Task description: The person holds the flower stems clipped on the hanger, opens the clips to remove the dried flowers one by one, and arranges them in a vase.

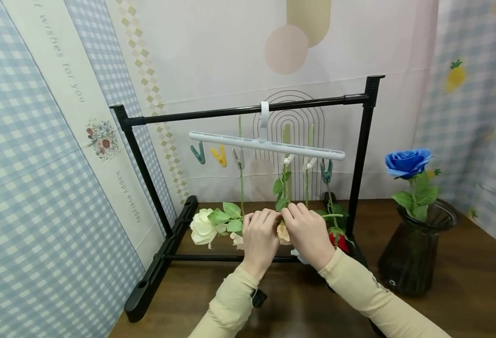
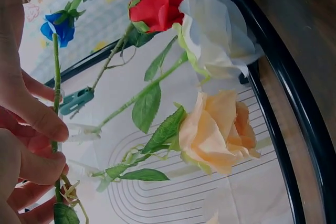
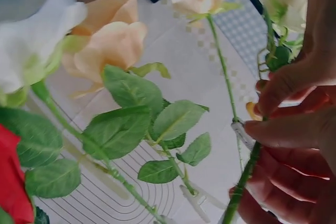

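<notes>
Green stem (image 2: pixel 56 72) pinched (both hands), fingers (image 2: pixel 39 119) around it

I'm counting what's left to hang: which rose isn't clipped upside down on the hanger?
The blue rose: it stands upright in the dark vase, right of the rack, unlike the others, hanging heads down.

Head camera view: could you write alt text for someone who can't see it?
Two hands, left and right, meet at flower stems hanging upside down from a white clip hanger on a black rack. A blue rose stands in a dark vase.
</notes>
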`<state>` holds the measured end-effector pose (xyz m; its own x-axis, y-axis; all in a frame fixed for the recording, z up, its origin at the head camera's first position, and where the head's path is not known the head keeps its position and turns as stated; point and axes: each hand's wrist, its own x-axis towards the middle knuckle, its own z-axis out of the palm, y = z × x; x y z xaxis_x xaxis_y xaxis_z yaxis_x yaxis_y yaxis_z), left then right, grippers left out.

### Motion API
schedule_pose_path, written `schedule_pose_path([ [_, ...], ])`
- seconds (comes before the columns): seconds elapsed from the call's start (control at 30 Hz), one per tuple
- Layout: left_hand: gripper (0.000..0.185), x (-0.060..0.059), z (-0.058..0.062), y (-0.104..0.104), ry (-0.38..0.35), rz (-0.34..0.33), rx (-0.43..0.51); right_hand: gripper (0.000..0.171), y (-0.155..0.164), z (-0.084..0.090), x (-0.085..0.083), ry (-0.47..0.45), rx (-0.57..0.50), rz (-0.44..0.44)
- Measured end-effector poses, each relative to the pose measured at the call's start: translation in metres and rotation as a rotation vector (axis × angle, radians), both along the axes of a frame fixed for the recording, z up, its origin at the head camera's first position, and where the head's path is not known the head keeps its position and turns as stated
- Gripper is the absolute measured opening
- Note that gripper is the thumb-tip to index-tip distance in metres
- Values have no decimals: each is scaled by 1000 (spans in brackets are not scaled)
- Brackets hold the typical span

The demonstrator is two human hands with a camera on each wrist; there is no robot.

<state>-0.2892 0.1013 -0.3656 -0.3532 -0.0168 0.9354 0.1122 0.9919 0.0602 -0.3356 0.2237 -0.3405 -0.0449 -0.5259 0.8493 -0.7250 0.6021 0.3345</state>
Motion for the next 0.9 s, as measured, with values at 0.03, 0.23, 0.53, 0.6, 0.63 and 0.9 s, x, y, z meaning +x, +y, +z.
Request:
schedule_pose_path([
  [0.03, 11, 0, 0, 1, 7, -1, 4, 15, 1, 1, -1, 11, 1, 8],
  [0.23, 14, -2, 4, 9, 127, -97, -10, 6, 12, 8, -8, 62, -30, 48],
  [0.53, 16, -6, -2, 30, 343, -405, -130, 14, 42, 34, -20, 57, -132, 74],
  [0.6, 15, -9, -6, 36, 307, -421, -139, 12, 51, 40, -22, 32, -166, 78],
  [0.63, 14, -11, -8, 39, 279, -427, -134, 11, 55, 43, -23, 16, -182, 79],
  [0.9, 34, -23, -15, 76, -185, -597, 135, 10, 93, 66, -29, -82, -319, 60],
])
